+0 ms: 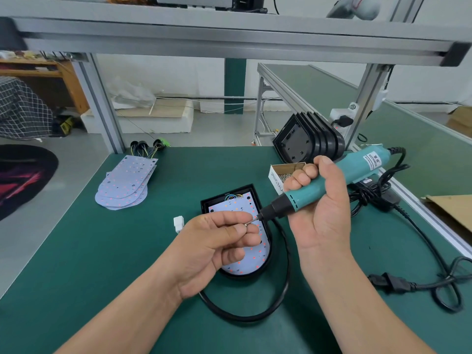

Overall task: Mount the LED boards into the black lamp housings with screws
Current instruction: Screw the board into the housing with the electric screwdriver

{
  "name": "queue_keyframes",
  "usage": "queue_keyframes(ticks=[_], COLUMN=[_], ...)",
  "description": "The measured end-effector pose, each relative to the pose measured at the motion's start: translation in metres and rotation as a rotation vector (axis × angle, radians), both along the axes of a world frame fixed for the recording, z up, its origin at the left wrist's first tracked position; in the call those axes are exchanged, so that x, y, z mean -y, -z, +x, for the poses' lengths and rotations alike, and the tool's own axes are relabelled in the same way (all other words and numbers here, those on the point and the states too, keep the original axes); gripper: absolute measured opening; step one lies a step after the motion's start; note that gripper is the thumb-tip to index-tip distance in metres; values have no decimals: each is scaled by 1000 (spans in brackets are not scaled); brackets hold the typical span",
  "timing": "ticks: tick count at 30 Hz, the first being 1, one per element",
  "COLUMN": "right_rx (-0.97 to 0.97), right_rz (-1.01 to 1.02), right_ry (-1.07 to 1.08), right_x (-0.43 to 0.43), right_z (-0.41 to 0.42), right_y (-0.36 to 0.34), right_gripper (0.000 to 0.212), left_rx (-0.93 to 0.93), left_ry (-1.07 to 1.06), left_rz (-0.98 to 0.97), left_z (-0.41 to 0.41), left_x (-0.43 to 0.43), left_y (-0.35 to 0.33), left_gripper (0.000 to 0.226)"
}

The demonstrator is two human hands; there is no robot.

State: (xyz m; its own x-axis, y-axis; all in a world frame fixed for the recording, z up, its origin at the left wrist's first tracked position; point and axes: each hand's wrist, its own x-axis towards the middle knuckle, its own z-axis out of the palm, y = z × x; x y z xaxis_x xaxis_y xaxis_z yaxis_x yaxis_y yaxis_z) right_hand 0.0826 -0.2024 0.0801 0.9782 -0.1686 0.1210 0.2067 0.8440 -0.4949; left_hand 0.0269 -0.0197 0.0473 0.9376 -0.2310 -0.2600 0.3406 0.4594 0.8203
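1. LED board [252,256] lies inside a black lamp housing [268,242], flat on the green bench [102,251] at centre, partly behind the left hand [217,241].
2. From my seat, I see that hand pinching a small screw [246,224] between thumb and forefinger, above the board.
3. The right hand [319,208] is wrapped around the teal electric screwdriver [339,175], which is tilted with its bit touching the screw.
4. Spare boards [127,182] sit stacked far left.
5. More housings [309,141] stand at back right, with a screw box [274,175] just in front.
6. A black cable [281,290] loops round the housing's near end.
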Motion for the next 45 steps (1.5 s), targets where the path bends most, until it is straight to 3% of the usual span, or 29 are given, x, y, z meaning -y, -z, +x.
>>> queue_keyframes(ticks=[6, 10, 16, 23, 40, 42, 45], right_rx=[9, 61, 75, -82, -91, -94, -86], right_rz=[-30, -114, -146, -36, 63, 68, 39], right_ry=[-4, -4, -22, 15, 24, 29, 20], right_x=[1, -1, 0, -1, 2, 3, 4], right_z=[1, 0, 3, 9, 10, 11, 11], right_y=[1, 2, 4, 14, 11, 10, 11], right_gripper=[10, 9, 8, 12, 16, 15, 14], left_rx=[13, 65, 149, 154, 117, 134, 151], left_ry=[-10, -42, -76, -81, -16, -56, -195], left_rz=[32, 155, 289, 291, 190, 258, 513], left_z=[0, -1, -2, -1, 2, 6, 15], left_x=[0, 1, 3, 2, -3, -8, -18], left_y=[0, 1, 2, 2, 6, 6, 6], left_gripper=[31, 15, 14, 14, 21, 20, 33])
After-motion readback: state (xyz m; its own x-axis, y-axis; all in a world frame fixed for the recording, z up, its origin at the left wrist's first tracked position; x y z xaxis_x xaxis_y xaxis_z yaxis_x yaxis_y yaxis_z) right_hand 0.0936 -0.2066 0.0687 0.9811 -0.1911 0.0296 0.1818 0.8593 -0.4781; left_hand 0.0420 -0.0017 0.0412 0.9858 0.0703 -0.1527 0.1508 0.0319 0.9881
